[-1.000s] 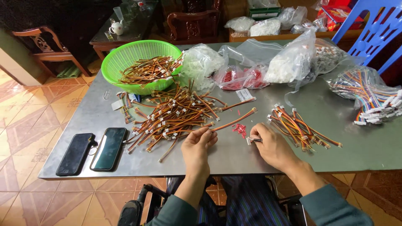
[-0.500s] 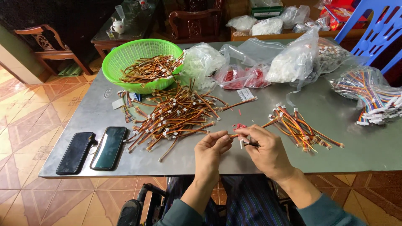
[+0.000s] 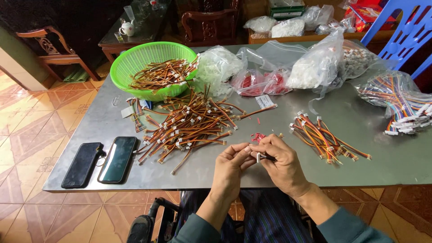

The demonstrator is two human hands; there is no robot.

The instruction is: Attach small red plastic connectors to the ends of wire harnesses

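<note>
White connector (image 3: 258,157) on thin, limp wire: both hands, left hand (image 3: 230,167) and right hand (image 3: 280,163), are pinching it; light, fiddly, best gripped by its plug.

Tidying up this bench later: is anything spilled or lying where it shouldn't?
A few small red pieces lie loose on the grey table just beyond the hands, outside the bag of red parts. The big wire pile sprawls unsorted.

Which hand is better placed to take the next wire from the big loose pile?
Left, probably. The left hand is on the side of the loose pile of wires, and only its fingertips touch the small white connector, while the right hand grips it.
</note>
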